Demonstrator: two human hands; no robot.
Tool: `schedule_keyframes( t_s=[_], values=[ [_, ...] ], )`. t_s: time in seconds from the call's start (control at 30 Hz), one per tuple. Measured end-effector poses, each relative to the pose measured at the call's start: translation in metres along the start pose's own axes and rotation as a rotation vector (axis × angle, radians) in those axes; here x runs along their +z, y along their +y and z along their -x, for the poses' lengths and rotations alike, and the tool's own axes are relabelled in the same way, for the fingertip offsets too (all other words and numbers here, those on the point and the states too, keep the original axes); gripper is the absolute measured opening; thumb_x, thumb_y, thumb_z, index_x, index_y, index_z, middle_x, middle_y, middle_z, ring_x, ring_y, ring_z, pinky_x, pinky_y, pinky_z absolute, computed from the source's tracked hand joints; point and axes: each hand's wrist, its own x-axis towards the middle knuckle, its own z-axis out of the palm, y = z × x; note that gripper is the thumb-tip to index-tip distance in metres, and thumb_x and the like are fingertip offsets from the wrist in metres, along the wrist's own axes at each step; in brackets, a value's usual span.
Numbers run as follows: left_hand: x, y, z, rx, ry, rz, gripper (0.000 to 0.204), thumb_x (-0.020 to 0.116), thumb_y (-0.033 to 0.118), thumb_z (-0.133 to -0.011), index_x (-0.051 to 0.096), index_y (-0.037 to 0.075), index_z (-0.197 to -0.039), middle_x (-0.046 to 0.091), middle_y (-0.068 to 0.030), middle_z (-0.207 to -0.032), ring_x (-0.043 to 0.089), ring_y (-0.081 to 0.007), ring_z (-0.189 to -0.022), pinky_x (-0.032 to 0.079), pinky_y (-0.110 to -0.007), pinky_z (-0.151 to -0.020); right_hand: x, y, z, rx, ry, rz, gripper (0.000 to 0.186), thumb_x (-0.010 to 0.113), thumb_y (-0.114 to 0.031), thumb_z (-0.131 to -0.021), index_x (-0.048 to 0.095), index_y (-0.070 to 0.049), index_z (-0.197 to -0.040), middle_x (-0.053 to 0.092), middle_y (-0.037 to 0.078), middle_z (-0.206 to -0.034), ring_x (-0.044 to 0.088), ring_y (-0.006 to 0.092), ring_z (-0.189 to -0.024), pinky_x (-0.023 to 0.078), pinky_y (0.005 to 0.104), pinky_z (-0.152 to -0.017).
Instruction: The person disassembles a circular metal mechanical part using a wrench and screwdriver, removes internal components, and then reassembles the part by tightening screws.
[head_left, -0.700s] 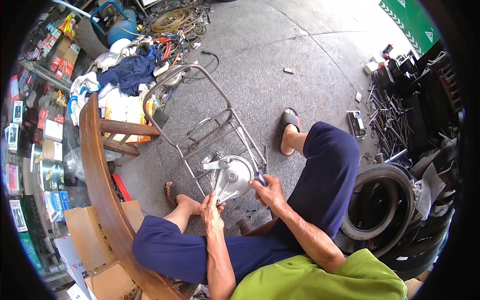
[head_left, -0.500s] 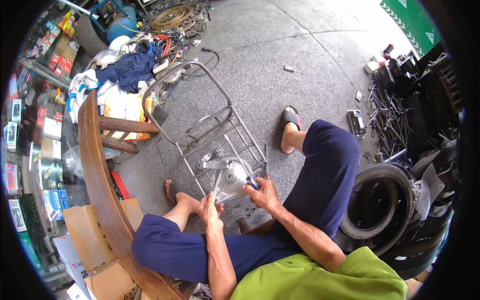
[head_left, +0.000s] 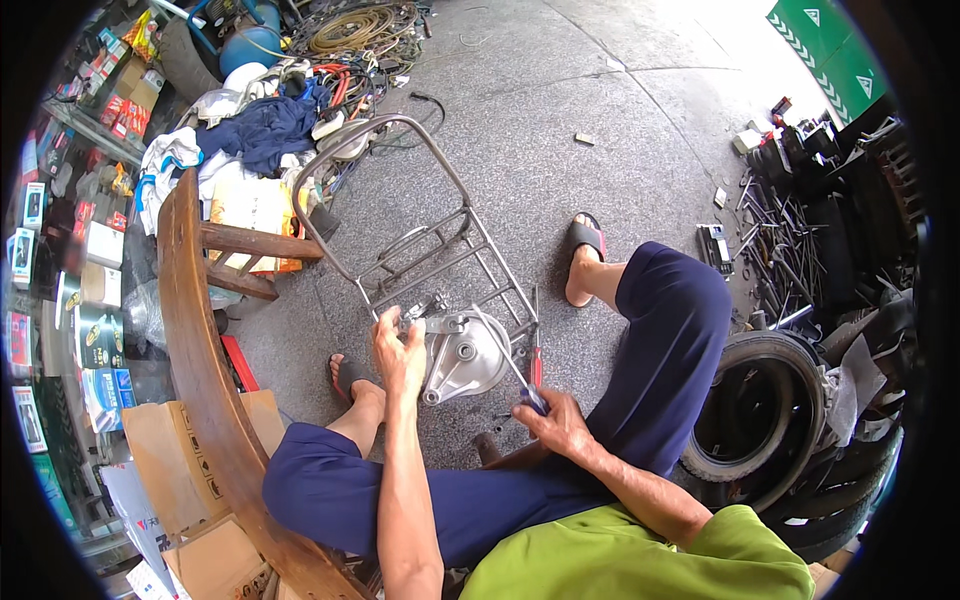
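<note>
Hands at a drum-brake plate over the end of a metal rack

In the head view, a silver drum-brake plate (head_left: 465, 362) lies between the seated person's lower legs, overlapping the near end of a tubular metal luggage rack (head_left: 466, 212). The left hand (head_left: 398, 362) is at the plate's upper left, thumb and fingers bent in and closed on the end of its lever arm (head_left: 435, 325); the fingertips are partly hidden, so how firmly they press cannot be told. The right hand (head_left: 560, 424) is below and right of the plate, its fingers curled closed around the blue handle of a screwdriver (head_left: 535, 400). The shaft slants up and left along the plate's right side; whether its tip touches metal cannot be told.

A red-handled screwdriver (head_left: 537, 366) lies on the grey speckled floor (head_left: 520, 110), just right of the rack. Left of the person runs a curved wooden bench (head_left: 205, 370), with cardboard (head_left: 172, 460) beside it and a glass display case of small boxed goods (head_left: 102, 335) beyond. Ahead and left, dark blue cloth (head_left: 262, 135) lies near coiled hose (head_left: 350, 30). To the right, a tyre (head_left: 738, 465) lies near a heap of metal tools (head_left: 785, 235).
</note>
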Motion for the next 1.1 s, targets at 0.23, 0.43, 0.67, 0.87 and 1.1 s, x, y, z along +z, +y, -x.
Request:
schedule_keyframes(
  t_s=[0.23,0.43,0.67,0.87,1.1],
  values=[
    [0.006,-0.032,-0.003,-0.198,-0.084,0.407,0.02,0.066,0.0,-0.082,0.069,-0.003,-0.101,0.067,-0.0083,-0.091,0.061,-0.0129,-0.079,0.049,-0.026,-0.071,0.004,0.016,0.008,0.003,0.002,0.249,0.044,0.069,-0.039,-0.083,0.058,0.003,-0.079,0.053,0.012,-0.055,0.053,0.0196,-0.05,0.043,0.0398,-0.051],
    [-0.002,-0.018,0.03,-0.58,-0.055,0.703,0.014,0.071,0.009,-0.086,0.065,0.002,-0.097,0.065,-0.0047,-0.078,0.06,-0.0096,-0.059,0.045,-0.019,-0.048,0.002,0.006,0.008,0.011,-0.02,0.248,0.047,0.07,-0.04,-0.083,0.056,0.005,-0.08,0.053,0.015,-0.056,0.054,0.021,-0.052,0.044,0.0402,-0.052],
    [0.001,-0.009,0.038,-0.497,-0.032,0.424,0.015,0.074,0.01,-0.084,0.065,0.0,-0.092,0.063,-0.0049,-0.075,0.059,-0.0104,-0.059,0.046,-0.024,-0.051,0.002,0.023,-0.009,-0.015,-0.03,0.245,0.042,0.072,-0.035,-0.081,0.058,0.004,-0.079,0.056,0.014,-0.058,0.057,0.0223,-0.053,0.044,0.04,-0.053],
    [0.007,-0.03,0.043,-0.362,0.02,0.478,0.02,0.074,0.007,-0.082,0.065,-0.002,-0.097,0.066,-0.0075,-0.08,0.06,-0.0119,-0.062,0.048,-0.026,-0.053,0.007,0.028,-0.04,-0.142,0.055,0.44,0.03,0.071,-0.028,-0.079,0.061,-0.001,-0.085,0.063,0.022,-0.071,0.064,0.0408,-0.072,0.049,0.0471,-0.063],
    [0.013,-0.025,0.04,-0.328,0.05,0.431,0.028,0.07,0.013,-0.088,0.066,0.001,-0.114,0.067,-0.0073,-0.075,0.06,-0.0107,-0.058,0.048,-0.026,-0.053,-0.006,-0.011,-0.02,-0.06,-0.035,0.524,0.034,0.069,-0.031,-0.081,0.059,0.001,-0.09,0.064,0.025,-0.076,0.065,0.0426,-0.079,0.051,0.0499,-0.07]
  ],
)
